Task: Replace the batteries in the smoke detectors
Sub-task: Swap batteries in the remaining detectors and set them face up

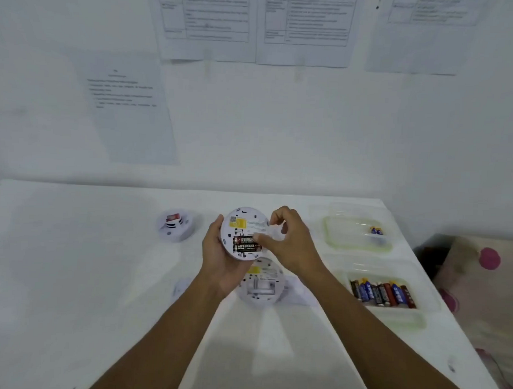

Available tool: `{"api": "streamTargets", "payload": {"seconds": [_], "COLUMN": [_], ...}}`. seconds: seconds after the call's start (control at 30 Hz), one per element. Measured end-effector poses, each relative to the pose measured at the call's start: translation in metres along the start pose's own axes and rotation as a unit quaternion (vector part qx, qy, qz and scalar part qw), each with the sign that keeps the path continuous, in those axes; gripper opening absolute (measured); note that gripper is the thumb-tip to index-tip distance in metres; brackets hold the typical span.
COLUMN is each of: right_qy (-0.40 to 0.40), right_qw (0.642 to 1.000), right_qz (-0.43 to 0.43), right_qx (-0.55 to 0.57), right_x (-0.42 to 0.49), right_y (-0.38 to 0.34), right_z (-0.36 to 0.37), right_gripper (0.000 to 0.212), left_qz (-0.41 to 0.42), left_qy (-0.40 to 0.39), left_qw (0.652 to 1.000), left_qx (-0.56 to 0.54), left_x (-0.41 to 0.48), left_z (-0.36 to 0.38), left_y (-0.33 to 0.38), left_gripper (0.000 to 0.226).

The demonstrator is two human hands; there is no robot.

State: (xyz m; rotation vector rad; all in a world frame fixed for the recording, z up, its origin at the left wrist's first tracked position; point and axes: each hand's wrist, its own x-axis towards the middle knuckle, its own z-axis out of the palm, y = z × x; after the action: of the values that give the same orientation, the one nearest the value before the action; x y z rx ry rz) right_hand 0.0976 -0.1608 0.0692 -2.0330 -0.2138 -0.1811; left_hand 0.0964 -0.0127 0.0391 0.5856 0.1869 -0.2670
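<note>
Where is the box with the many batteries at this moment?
Head view: the battery box stands at the right of the table, nearer the person than the second box, beside the right forearm.

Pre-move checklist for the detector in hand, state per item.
1. Held detector gripped by the left hand, back side facing the camera: ok.
2. Two fitted batteries lie side by side in its bay: ok.
3. Polarity of those batteries: cannot tell, too blurred.
4. Right hand at the bay with curled fingers; whether it pinches anything: cannot tell.
5. Second detector on the table, bay showing no batteries: not ok.
6. Near container on the right holds spare cells: ok.
</note>
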Motion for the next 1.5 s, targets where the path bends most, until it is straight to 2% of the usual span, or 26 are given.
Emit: {"api": "streamTargets", "payload": {"seconds": [0.07, 0.17, 0.37, 0.53, 0.7, 0.77, 0.83, 0.9, 0.97, 1.1, 1.17, 1.27, 1.43, 1.5], "right_qy": [0.008, -0.022, -0.128, -0.215, -0.236, -0.212, -0.15, -0.066, -0.006, 0.024, 0.037, 0.077, 0.119, 0.102], "right_qw": [1.0, 1.0, 0.985, 0.93, 0.873, 0.882, 0.919, 0.966, 0.993, 0.997, 0.991, 0.992, 0.986, 0.981], "right_qz": [0.004, 0.012, -0.04, -0.026, -0.076, -0.092, -0.087, -0.055, -0.011, 0.026, 0.036, 0.02, -0.059, -0.064], "right_qx": [0.016, 0.012, -0.109, -0.298, -0.419, -0.41, -0.355, -0.244, -0.119, 0.067, 0.121, 0.1, -0.098, -0.152], "right_x": [-0.005, -0.013, -0.038, -0.05, -0.052, -0.052, -0.051, -0.052, -0.056, -0.064, -0.065, -0.067, -0.075, -0.081], "right_y": [-0.005, -0.016, -0.021, -0.022, -0.035, -0.037, -0.037, -0.037, -0.043, -0.062, -0.07, -0.079, -0.081, -0.079], "right_z": [0.018, 0.052, 0.12, 0.147, 0.152, 0.152, 0.151, 0.148, 0.145, 0.141, 0.142, 0.155, 0.175, 0.18], "right_gripper": [0.026, 0.014, 0.013, 0.047, 0.047, 0.038, 0.026, 0.019, 0.018, 0.018, 0.018, 0.017, 0.016, 0.027], "left_qz": [0.012, 0.037, 0.016, -0.01, -0.032, -0.037, -0.039, -0.035, -0.029, -0.031, -0.034, -0.046, -0.056, -0.051], "left_qy": [-0.007, -0.018, -0.022, -0.002, 0.017, 0.019, 0.018, 0.019, 0.018, 0.013, -0.001, -0.021, -0.015, -0.009], "left_qw": [1.0, 0.999, 1.0, 1.0, 0.999, 0.999, 0.999, 0.999, 0.999, 0.999, 0.999, 0.997, 0.998, 0.998], "left_qx": [-0.007, -0.004, -0.014, -0.015, -0.025, -0.026, -0.028, -0.028, -0.034, -0.039, -0.042, -0.05, -0.035, -0.028], "left_x": [-0.011, -0.027, -0.052, -0.066, -0.075, -0.077, -0.079, -0.081, -0.083, -0.086, -0.089, -0.095, -0.101, -0.101], "left_z": [-0.023, -0.059, -0.12, -0.147, -0.16, -0.163, -0.164, -0.164, -0.163, -0.154, -0.144, -0.129, -0.12, -0.119], "left_y": [0.023, 0.062, 0.118, 0.133, 0.14, 0.14, 0.14, 0.14, 0.138, 0.131, 0.124, 0.111, 0.1, 0.1], "left_gripper": [0.054, 0.047, 0.057, 0.054, 0.056, 0.054, 0.054, 0.055, 0.053, 0.055, 0.055, 0.053, 0.052, 0.051]}}
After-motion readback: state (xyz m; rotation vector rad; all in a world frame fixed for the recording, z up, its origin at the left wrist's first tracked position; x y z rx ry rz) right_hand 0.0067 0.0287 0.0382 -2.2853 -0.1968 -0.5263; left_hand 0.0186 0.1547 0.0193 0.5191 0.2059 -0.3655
